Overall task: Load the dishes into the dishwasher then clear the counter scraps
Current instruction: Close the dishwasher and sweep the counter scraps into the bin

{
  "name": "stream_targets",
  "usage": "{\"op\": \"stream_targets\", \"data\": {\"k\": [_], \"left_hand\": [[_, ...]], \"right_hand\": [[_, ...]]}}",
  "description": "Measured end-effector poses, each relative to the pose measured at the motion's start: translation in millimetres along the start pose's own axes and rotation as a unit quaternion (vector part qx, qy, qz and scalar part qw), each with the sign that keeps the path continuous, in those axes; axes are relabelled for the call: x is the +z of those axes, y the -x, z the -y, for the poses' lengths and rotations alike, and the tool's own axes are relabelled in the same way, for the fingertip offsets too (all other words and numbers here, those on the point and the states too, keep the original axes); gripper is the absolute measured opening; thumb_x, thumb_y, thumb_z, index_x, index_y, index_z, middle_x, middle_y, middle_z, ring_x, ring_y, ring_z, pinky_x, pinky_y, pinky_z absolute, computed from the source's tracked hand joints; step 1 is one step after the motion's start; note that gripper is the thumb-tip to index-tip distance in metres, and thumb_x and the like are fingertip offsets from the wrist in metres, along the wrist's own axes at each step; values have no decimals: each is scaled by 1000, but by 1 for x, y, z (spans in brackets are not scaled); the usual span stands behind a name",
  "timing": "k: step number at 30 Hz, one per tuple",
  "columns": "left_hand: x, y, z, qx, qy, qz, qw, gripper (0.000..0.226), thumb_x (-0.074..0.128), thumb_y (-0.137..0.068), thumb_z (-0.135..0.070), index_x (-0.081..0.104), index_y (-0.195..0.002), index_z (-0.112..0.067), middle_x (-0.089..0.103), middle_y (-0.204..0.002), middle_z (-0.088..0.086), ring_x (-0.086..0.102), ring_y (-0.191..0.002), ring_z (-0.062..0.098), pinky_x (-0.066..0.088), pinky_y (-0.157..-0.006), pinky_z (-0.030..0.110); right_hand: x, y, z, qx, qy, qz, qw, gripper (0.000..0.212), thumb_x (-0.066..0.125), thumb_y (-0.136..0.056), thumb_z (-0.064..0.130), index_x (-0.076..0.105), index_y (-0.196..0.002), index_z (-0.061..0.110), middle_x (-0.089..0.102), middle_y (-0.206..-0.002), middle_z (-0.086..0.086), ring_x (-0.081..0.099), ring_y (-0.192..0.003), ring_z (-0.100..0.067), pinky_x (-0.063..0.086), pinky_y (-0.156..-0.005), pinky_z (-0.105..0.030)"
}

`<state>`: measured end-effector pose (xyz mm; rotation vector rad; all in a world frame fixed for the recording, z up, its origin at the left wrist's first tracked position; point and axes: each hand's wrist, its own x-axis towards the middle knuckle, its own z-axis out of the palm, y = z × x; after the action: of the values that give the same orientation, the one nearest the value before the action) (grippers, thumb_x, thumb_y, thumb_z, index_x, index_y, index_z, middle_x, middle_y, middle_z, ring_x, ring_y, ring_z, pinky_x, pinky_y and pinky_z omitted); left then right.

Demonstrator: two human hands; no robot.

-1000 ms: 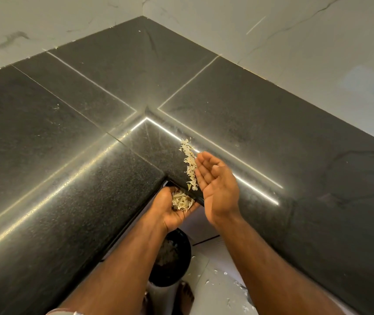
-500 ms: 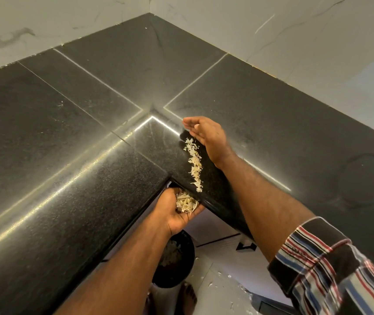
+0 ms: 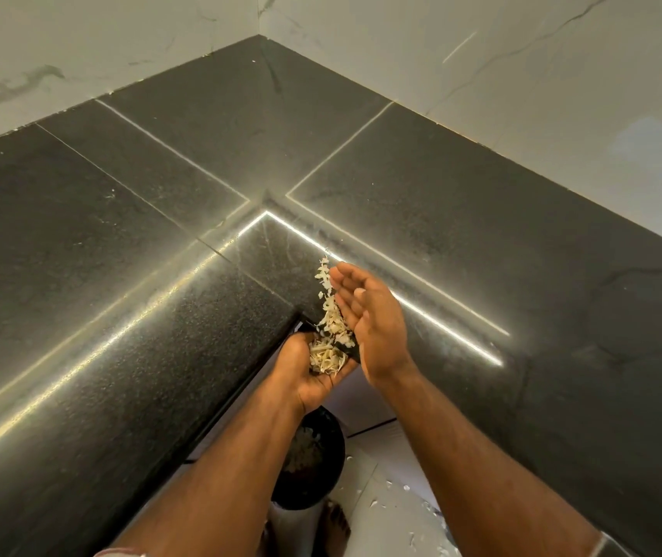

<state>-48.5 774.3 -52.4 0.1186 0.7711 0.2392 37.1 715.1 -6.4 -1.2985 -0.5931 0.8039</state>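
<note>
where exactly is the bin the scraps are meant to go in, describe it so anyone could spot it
Start at the inner corner of the dark stone counter, where the left hand cups pale scraps at the edge. Look straight down past that forearm to the light tiled floor: the bin is the round black container there, with pale scraps already inside.

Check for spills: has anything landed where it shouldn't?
Yes. Pale scraps lie scattered on the floor beside the bin, missing it. The rest sit in the cupped left hand at the counter edge.
</note>
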Motion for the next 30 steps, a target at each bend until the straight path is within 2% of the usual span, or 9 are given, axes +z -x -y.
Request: {"op": "stream_targets", "data": {"k": [5, 8, 12, 16, 19, 22, 25, 27, 30], "left_hand": [[-1, -1, 0, -8, -1, -5, 1000, 39, 37, -103, -21, 67, -121, -4, 71, -116, 18, 72, -97, 31, 62, -68, 41], [-4, -3, -1, -14, 1, -3, 1000, 40, 35, -103, -19, 66, -123, -5, 70, -116, 17, 70, -103, 30, 62, -71, 40], [-3, -5, -2, -11, -2, -8, 1000, 45, 30, -105, -24, 65, -125, -3, 69, -121, 20, 68, -107, 33, 62, -80, 47], [-2, -7, -1, -7, -12, -37, 999, 44, 32, -106, -27, 65, -125, -4, 69, -121, 20, 66, -112, 34, 58, -85, 52], [-4, -8, -1, -5, -20, -48, 999, 44, 33, -105, -27, 64, -127, -4, 70, -121, 19, 66, -113, 33, 58, -84, 51], [-4, -7, -1, -7, -16, -41, 999, 45, 34, -106, -28, 64, -128, -3, 68, -124, 20, 65, -116, 35, 57, -86, 52], [-5, -7, -2, -8, -13, -33, 999, 44, 34, -106, -27, 64, -127, -2, 68, -124, 21, 65, -117, 36, 56, -87, 53], [-5, -5, -3, -6, -18, -35, 999, 42, 35, -105, -24, 65, -125, -2, 69, -122, 21, 66, -115, 35, 57, -86, 51], [-6, -4, -3, 2, -22, -30, 999, 38, 36, -104, -20, 66, -122, -4, 70, -118, 20, 69, -108, 33, 62, -80, 47]], "right_hand": [[5, 13, -4, -29, 36, -45, 998, 48, 42, -91, 21, 57, -135, 10, 64, -134, -4, 57, -129, -14, 44, -110, -33], [14, 31, -8, -24, -15, -47, 998, 46, 42, -89, 18, 59, -131, 9, 65, -134, -6, 57, -130, -15, 44, -111, -34], [9, 16, 5, -47, -60, -68, 995, 44, 40, -90, 22, 59, -128, 9, 66, -131, -9, 59, -128, -18, 45, -110, -34], [-7, -45, 11, -55, 68, -78, 993, 47, 42, -90, 28, 60, -130, 10, 66, -130, -6, 60, -125, -15, 46, -110, -38], [-9, -88, 5, -57, 196, -41, 978, 42, 45, -89, 32, 64, -125, 24, 67, -127, 3, 61, -120, -8, 48, -108, -45], [-2, -111, 8, -56, 255, 12, 965, 45, 45, -90, 30, 64, -129, 18, 68, -124, 4, 63, -111, 0, 52, -99, -37], [3, -110, 9, -53, 269, 84, 958, 39, 47, -90, 24, 67, -124, 20, 70, -122, 4, 64, -115, -6, 52, -102, -42], [6, -96, 9, -40, 263, 133, 955, 39, 47, -91, 20, 67, -123, 14, 71, -120, 2, 65, -113, -7, 52, -102, -39], [6, -65, 8, -32, 237, 167, 956, 39, 44, -92, 17, 68, -121, 10, 72, -119, -2, 67, -114, -13, 52, -102, -43]]}}
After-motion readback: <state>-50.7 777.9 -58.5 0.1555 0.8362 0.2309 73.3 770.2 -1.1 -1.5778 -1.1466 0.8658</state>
